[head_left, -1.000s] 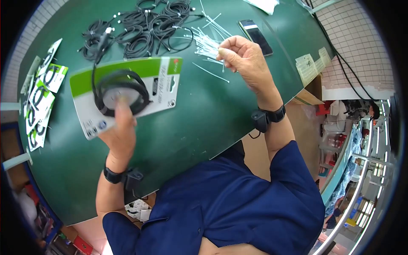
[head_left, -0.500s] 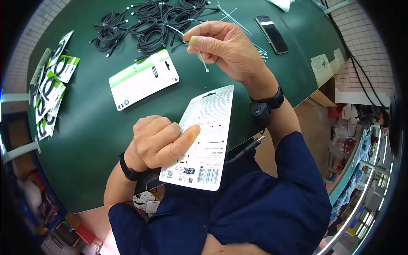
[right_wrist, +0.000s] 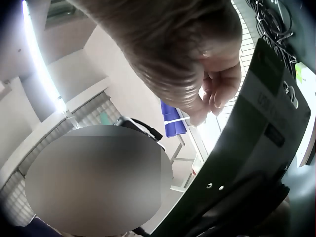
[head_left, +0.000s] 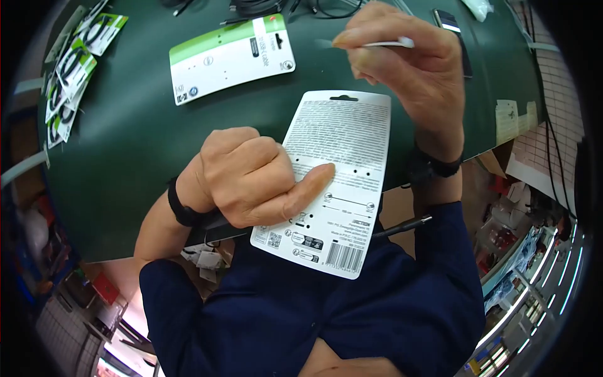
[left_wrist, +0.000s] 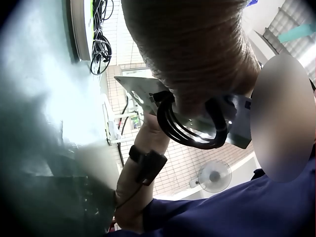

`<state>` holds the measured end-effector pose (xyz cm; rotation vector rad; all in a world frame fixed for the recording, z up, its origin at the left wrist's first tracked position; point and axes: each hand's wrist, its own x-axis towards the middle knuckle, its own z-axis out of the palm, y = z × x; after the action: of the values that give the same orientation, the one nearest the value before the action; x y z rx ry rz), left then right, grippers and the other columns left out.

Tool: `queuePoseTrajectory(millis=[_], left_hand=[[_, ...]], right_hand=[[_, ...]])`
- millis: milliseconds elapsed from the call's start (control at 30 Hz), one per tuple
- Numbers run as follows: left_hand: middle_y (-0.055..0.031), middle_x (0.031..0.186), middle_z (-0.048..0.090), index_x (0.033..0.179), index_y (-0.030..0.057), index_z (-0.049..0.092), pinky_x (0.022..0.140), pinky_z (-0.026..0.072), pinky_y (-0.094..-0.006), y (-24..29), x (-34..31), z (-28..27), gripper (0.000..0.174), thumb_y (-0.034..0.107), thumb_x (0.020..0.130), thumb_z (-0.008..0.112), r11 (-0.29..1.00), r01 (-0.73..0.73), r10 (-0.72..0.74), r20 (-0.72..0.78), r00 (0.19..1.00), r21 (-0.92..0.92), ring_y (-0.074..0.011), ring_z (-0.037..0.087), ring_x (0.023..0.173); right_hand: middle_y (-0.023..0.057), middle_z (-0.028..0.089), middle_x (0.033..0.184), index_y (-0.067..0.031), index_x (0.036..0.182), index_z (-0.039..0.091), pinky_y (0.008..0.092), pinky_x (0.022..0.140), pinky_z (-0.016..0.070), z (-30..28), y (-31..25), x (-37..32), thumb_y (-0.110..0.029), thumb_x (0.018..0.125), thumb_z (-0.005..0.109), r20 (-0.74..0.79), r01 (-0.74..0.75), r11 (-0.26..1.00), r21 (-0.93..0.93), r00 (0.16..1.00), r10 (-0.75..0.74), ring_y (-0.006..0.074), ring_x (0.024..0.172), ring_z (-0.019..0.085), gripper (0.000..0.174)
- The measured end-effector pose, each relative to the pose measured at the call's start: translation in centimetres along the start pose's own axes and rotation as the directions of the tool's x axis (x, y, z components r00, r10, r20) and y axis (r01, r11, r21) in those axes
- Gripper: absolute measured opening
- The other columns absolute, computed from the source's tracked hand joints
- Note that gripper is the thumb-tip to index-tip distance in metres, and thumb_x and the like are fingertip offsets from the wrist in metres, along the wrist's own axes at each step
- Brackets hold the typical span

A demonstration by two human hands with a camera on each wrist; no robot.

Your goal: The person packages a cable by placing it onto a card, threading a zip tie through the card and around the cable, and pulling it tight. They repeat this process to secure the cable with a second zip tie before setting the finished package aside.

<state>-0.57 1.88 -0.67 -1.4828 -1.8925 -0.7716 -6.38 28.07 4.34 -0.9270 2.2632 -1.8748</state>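
My left hand (head_left: 251,179) grips a white cardboard package card (head_left: 342,135), its printed back facing up and its thumb lying across the print. Under the card, a coil of black cable (left_wrist: 197,144) shows in the left wrist view. One cable plug (head_left: 419,222) sticks out past the card's right edge. Above the card's upper right corner, my right hand (head_left: 418,69) pinches a thin white cable tie (head_left: 389,44) between thumb and forefinger. Small punched holes dot the card.
Another green-and-white card (head_left: 232,63) lies flat on the green table (head_left: 144,147). Several cards with cables (head_left: 75,69) are piled at the left. Black cables (head_left: 257,7) and a phone (head_left: 447,20) are at the back. A yellowed paper (head_left: 516,119) is at the right edge.
The left hand has brought its card toward the body and turned it back side up. From the pile of cable ties, the right hand has lifted one and moved nearer the card.
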Motion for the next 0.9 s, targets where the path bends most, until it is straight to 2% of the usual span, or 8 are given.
queuePoseTrajectory(millis=[33, 67, 167, 333, 433, 900], left_hand=[[0.0064, 0.066, 0.037, 0.118, 0.0073, 0.075, 0.046, 0.0281, -0.0240, 0.0, -0.1, 0.1, 0.044, 0.020, 0.076, 0.081, 1.000, -0.024, 0.024, -0.014, 1.000, 0.014, -0.0057, 0.041, 0.053], [0.0064, 0.066, 0.037, 0.118, 0.0073, 0.075, 0.046, 0.0281, -0.0240, 0.0, -0.1, 0.1, 0.044, 0.020, 0.076, 0.081, 1.000, -0.011, 0.011, -0.006, 1.000, 0.013, -0.0057, 0.041, 0.053], [0.0071, 0.065, 0.037, 0.117, 0.0074, 0.075, 0.045, 0.0276, -0.0230, -0.1, -0.2, 0.1, 0.043, 0.019, 0.077, 0.081, 0.999, -0.047, 0.047, -0.017, 0.999, 0.016, -0.0051, 0.042, 0.053], [0.0074, 0.065, 0.038, 0.117, 0.0071, 0.074, 0.044, 0.0272, -0.0223, -0.3, -0.1, 0.1, 0.041, 0.018, 0.078, 0.081, 0.998, -0.051, 0.053, -0.041, 0.998, 0.033, -0.0045, 0.042, 0.053], [0.0076, 0.064, 0.038, 0.116, 0.0068, 0.074, 0.044, 0.0274, -0.0219, -0.3, -0.2, 0.2, 0.040, 0.017, 0.078, 0.081, 0.997, -0.063, 0.065, -0.056, 0.996, 0.033, -0.0045, 0.042, 0.052], [0.0073, 0.064, 0.040, 0.115, 0.0069, 0.074, 0.044, 0.0281, -0.0224, -0.1, 0.0, 0.2, 0.040, 0.019, 0.077, 0.080, 0.999, -0.041, 0.042, -0.087, 0.995, 0.015, -0.0046, 0.043, 0.052]], right_hand=[[0.0092, 0.079, 0.099, -0.0100, 0.114, 0.081, 0.0373, 0.074, 0.0572, 0.0, -0.4, 0.0, -0.008, 0.097, 0.069, 0.012, 0.049, 0.997, -0.054, 0.999, -0.048, 0.0323, 0.092, 0.074, 0.021], [0.0092, 0.079, 0.099, -0.0100, 0.114, 0.081, 0.0373, 0.074, 0.0572, 0.3, -0.5, 0.2, -0.008, 0.097, 0.069, 0.016, 0.043, 0.998, -0.040, 0.999, -0.042, 0.0323, 0.092, 0.074, 0.021], [0.0174, 0.075, 0.096, 0.0041, 0.106, 0.075, 0.0283, 0.069, 0.0579, 1.0, -1.0, 0.5, 0.004, 0.091, 0.074, 0.145, 0.232, 0.958, 0.166, 0.956, -0.256, 0.0183, 0.085, 0.073, 0.015], [0.0196, 0.075, 0.094, 0.0035, 0.101, 0.074, 0.0292, 0.069, 0.0589, 2.3, -2.3, 0.1, 0.011, 0.083, 0.078, 0.183, 0.201, 0.973, 0.113, 0.958, -0.220, 0.0216, 0.085, 0.074, 0.020], [0.0193, 0.075, 0.093, 0.0037, 0.101, 0.074, 0.0287, 0.068, 0.0594, 2.9, -2.1, 0.1, 0.013, 0.076, 0.082, 0.183, 0.276, 0.958, 0.076, 0.941, -0.285, 0.0226, 0.084, 0.075, 0.027], [0.0200, 0.075, 0.088, 0.0065, 0.098, 0.074, 0.0284, 0.064, 0.0608, 3.2, -2.3, 0.1, 0.013, 0.073, 0.083, 0.237, 0.272, 0.962, 0.027, 0.933, -0.271, 0.0246, 0.084, 0.076, 0.027]])
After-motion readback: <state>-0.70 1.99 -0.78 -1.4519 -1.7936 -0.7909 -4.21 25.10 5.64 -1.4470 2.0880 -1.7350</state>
